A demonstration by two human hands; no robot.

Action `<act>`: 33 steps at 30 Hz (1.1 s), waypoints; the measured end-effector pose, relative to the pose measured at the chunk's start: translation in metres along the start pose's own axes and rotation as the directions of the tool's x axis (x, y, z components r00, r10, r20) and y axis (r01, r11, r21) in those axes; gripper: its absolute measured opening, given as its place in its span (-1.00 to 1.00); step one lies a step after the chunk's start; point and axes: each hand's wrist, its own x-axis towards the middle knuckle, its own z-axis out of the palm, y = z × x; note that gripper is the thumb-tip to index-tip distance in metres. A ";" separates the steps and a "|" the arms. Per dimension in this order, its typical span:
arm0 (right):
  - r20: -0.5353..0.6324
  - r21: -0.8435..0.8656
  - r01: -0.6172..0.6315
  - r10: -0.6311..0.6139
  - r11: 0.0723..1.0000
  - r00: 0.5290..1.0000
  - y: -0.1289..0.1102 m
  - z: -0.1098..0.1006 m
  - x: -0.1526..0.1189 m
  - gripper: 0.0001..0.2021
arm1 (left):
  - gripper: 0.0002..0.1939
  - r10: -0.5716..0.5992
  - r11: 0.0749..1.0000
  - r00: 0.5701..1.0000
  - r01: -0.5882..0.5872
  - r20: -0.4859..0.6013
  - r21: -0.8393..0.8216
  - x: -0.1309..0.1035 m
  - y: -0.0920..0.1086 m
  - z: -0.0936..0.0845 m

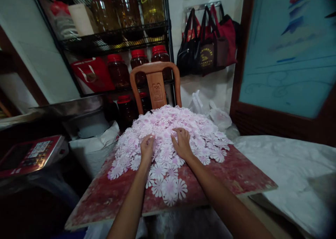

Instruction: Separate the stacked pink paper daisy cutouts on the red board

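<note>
A large heap of white flower-shaped cutouts (168, 127), tinted pale pink to purple at their centres, covers much of a worn red board (115, 193). At the heap's near left side is my left hand (147, 146), its fingers curled together among the cutouts; whatever they hold is hidden. My right hand (182, 141) rests on the heap a little to the right, with thumb and forefinger apart and nothing visible between them. Several flower cutouts (169, 190) spill toward the board's near edge between my forearms.
Behind the board stands a carved wooden chair (156, 86). A wire shelf (110, 37) holds large red-lidded jars. Bags (207, 53) hang on the wall. White sheeting (286, 162) lies at right, and a red scale-like device (34, 153) sits at left.
</note>
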 end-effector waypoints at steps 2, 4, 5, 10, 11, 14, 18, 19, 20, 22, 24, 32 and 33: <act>0.008 -0.001 0.001 -0.001 1.000 1.000 0.000 -0.001 0.000 -0.68 | -0.60 -0.078 0.995 0.997 0.076 -0.023 -0.064 0.000 0.000 0.000; 0.021 -0.010 0.003 -0.002 1.000 1.000 -0.001 -0.001 0.000 -0.68 | -0.55 -0.150 0.981 0.989 0.146 -0.019 -0.126 -0.001 0.003 0.000; 0.027 -0.016 0.002 -0.002 1.000 1.000 -0.002 -0.001 0.000 -0.68 | -0.53 -0.182 0.972 0.983 0.179 -0.010 -0.153 -0.001 0.004 0.000; 0.038 -0.026 0.009 -0.008 1.000 0.999 -0.002 0.000 0.000 -0.67 | -0.50 -0.274 0.931 0.961 0.277 0.049 -0.238 -0.003 0.010 0.001; 0.039 -0.025 0.010 -0.009 1.000 0.999 -0.002 0.000 0.000 -0.67 | -0.50 -0.277 0.928 0.959 0.282 0.054 -0.244 -0.004 0.011 0.001; 0.049 -0.025 0.006 -0.005 1.000 0.999 -0.002 0.000 0.000 -0.66 | -0.52 -0.275 0.930 0.960 0.280 0.055 -0.237 -0.004 0.011 0.001; 0.057 -0.020 0.008 -0.006 1.000 0.998 -0.001 -0.001 0.000 -0.66 | -0.54 -0.245 0.952 0.968 0.249 0.047 -0.179 -0.004 0.009 0.002; 0.055 -0.018 0.009 -0.008 1.000 0.998 -0.001 -0.001 0.000 -0.66 | -0.54 -0.228 0.960 0.972 0.233 0.047 -0.156 -0.004 0.008 0.002; 0.054 -0.017 0.009 -0.008 1.000 0.998 -0.001 -0.001 0.000 -0.66 | -0.54 -0.206 0.969 0.977 0.211 0.046 -0.130 -0.004 0.007 0.002; 0.057 -0.012 0.010 -0.009 1.000 0.998 -0.003 -0.002 0.000 -0.66 | -0.58 -0.142 0.987 0.989 0.144 0.039 -0.069 -0.003 0.007 0.003; 0.069 0.010 0.036 -0.036 0.999 0.997 -0.005 -0.004 -0.001 -0.67 | -0.66 -0.054 0.999 0.998 0.054 0.032 0.007 -0.002 0.008 0.004; 0.098 0.211 0.031 -0.053 0.977 0.994 -0.014 -0.004 -0.002 -0.66 | -0.87 0.191 0.908 0.967 -0.240 0.171 0.343 -0.016 0.019 0.009; 0.118 0.259 -0.014 -0.017 0.966 0.993 -0.013 -0.002 -0.002 -0.67 | -0.87 0.215 0.872 0.956 -0.280 0.200 0.402 -0.017 0.020 0.009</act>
